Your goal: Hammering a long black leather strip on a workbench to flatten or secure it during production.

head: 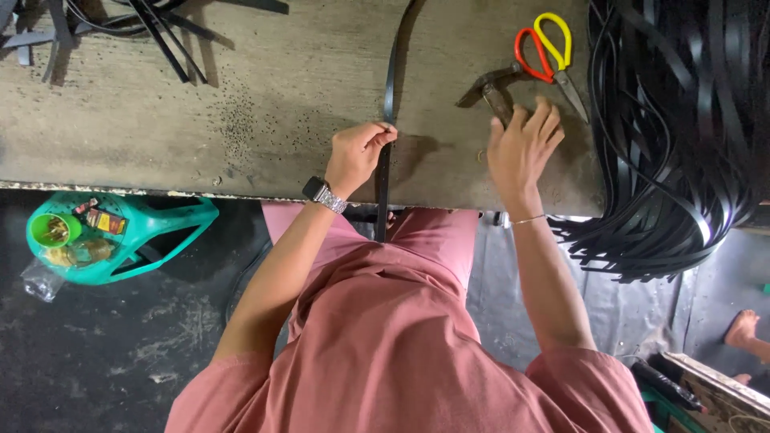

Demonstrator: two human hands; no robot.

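**Black strap pinned at the bench edge, hammer under the other hand**

A long, narrow black strap (389,88) runs down the middle of the frame, from the top edge across the worn grey workbench (241,120) and over its near edge, where it drops toward the person's lap. It looks thin, flat and flexible, probably light, and smooth enough to slide under a loose hold; it bends easily over the bench edge without kinking. Judging from that, the best place to hold it is flat across its width, close to the point being worked, so it cannot twist or creep.

The left hand (357,156), with a metal watch at the wrist, sits just left of centre and pinches the strap between thumb and curled fingertips, holding it against the bench near the edge. The right hand (521,144), right of centre, lies with fingers spread and resting on the handle of a small hammer (489,88); whether it has closed around the handle I cannot tell, since the fingers look laid on rather than wrapped.

Just beyond the hammer, in the upper right, lie scissors (545,48) with one red and one yellow loop. A thick bundle of black straps (682,136) hangs over the bench's right end. Loose strap offcuts (152,28) lie in the upper left. Below the bench at lower left stands a green plastic basket (136,232) holding small items.
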